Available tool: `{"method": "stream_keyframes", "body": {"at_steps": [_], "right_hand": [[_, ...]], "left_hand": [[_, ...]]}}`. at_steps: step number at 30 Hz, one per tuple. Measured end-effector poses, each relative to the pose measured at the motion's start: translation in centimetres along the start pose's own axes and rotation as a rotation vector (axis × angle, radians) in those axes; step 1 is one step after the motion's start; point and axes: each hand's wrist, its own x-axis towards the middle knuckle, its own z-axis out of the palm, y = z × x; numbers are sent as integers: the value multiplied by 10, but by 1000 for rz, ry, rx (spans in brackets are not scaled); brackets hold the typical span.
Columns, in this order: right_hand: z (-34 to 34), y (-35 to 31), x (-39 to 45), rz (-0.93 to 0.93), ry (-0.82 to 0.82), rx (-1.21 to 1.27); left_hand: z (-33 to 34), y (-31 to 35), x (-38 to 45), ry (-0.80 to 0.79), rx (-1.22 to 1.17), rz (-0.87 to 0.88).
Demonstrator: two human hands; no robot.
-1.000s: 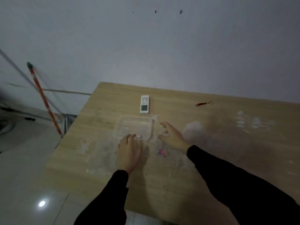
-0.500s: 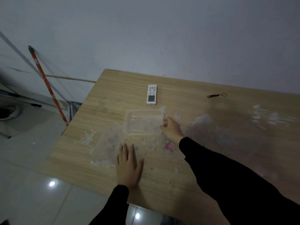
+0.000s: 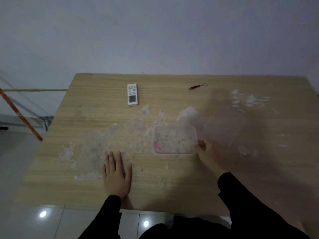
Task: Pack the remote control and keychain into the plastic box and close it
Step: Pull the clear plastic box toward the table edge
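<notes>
On table (image 3: 172, 178), near centre: plastic box (image 3: 174, 139) now sits nearer us and further right than half a second ago, and appears open, with blurred clear lid (image 3: 224, 125) swung out to its right. Box ready for loading, we judge. Our right hand (image 3: 209, 155) pinches box's right edge; our left hand (image 3: 117, 175) flat, fingers spread, holding nothing. Remote control (image 3: 132, 94) and keychain (image 3: 197, 86) lie unpacked near far edge, well apart.

Blurred clear lid (image 3: 224, 126); right hand (image 3: 209, 156) fingers indistinct.
</notes>
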Motion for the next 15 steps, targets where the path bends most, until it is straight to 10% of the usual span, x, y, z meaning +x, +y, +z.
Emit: {"method": "stream_keyframes", "body": {"at_steps": [15], "right_hand": [[-26,26,-11,15,111,94]], "left_hand": [[-23,28,21,-39,-158,-102]]}}
